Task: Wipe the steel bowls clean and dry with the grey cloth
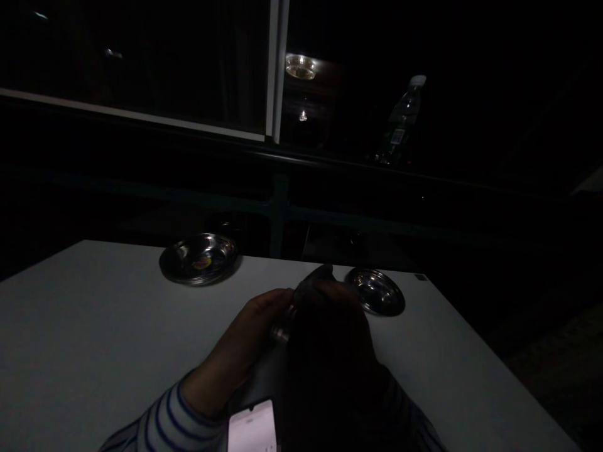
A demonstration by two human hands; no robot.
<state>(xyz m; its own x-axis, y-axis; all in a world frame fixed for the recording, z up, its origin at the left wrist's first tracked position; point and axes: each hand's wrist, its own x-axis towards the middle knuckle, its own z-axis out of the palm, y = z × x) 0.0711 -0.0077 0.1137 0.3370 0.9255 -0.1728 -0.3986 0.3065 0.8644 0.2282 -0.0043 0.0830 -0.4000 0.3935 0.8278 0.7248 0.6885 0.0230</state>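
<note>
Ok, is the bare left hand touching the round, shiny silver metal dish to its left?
Apart. The head view shows white tabletop between the left hand and the round, shiny silver metal dish.

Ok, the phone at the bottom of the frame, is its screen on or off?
On: the phone shows a lit, pale screen, much brighter than the white table and the striped left sleeve beside it.

White-capped bottle, lit phone
</note>
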